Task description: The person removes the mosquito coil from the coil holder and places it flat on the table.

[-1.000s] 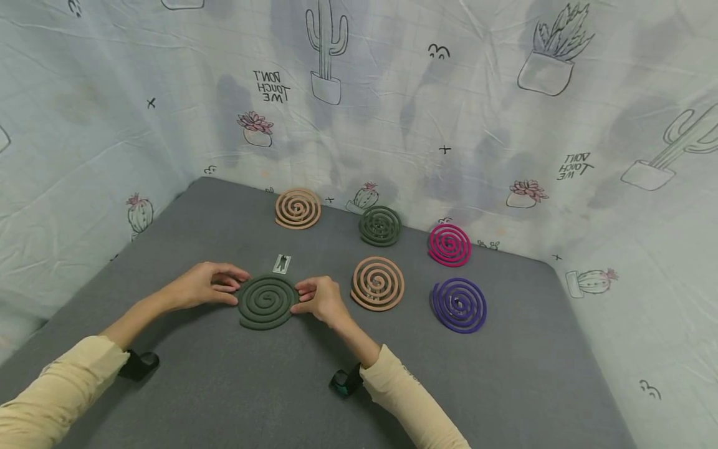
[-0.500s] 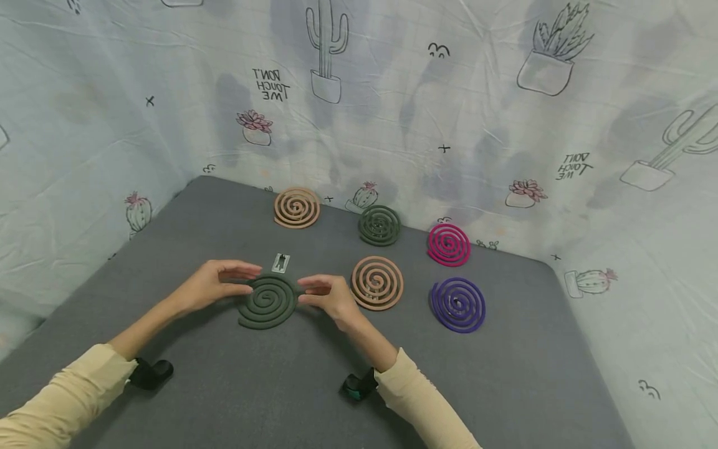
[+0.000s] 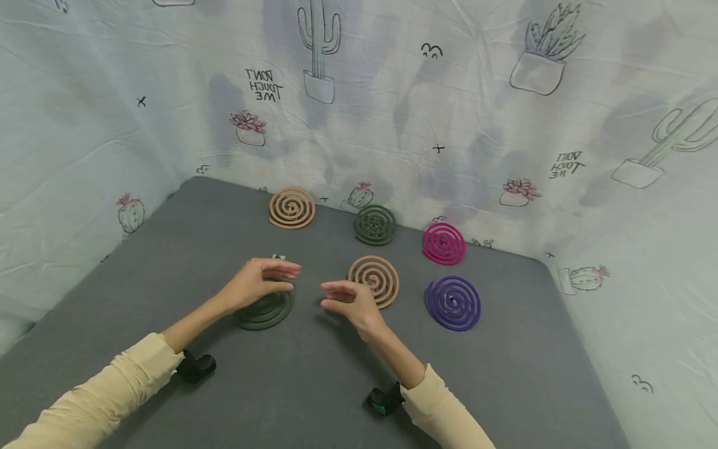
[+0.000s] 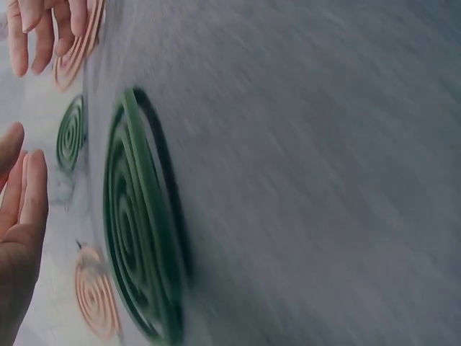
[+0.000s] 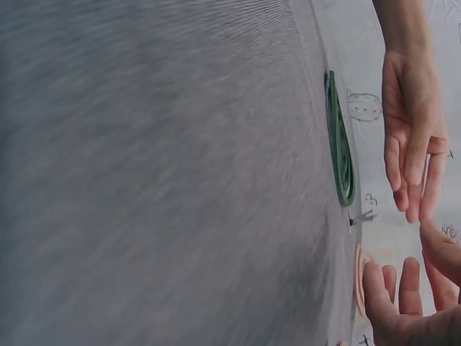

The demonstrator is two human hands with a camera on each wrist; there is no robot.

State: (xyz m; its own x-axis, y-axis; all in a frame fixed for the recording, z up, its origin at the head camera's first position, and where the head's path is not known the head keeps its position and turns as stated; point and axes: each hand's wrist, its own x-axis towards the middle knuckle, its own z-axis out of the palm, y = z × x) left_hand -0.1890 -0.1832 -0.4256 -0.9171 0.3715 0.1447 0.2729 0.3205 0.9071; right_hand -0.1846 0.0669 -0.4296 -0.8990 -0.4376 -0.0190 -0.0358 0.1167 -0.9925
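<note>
A dark green mosquito coil (image 3: 268, 317) lies flat on the grey table, left of the middle. My left hand (image 3: 257, 285) hovers over its far part, fingers extended loosely and holding nothing. In the left wrist view the green coil (image 4: 137, 216) shows whole, apart from the left fingers (image 4: 32, 191). Just beyond that hand, a small metal coil stand (image 3: 278, 256) is mostly covered from view. My right hand (image 3: 354, 305) is in the air right of the green coil, fingers loosely bent with nothing between them. It overlaps the near edge of a tan coil (image 3: 387, 279) in the head view.
Right of the tan coil lies a purple coil (image 3: 453, 304). Along the back edge sit another tan coil (image 3: 291, 207), a second green coil (image 3: 374, 225) and a pink coil (image 3: 444, 244). A cactus-print cloth (image 3: 370, 112) hangs behind the table.
Both hands have let go of the near green coil. The left hand has moved right across it, and the right hand has drawn away to the right. The coil stays on the table.
</note>
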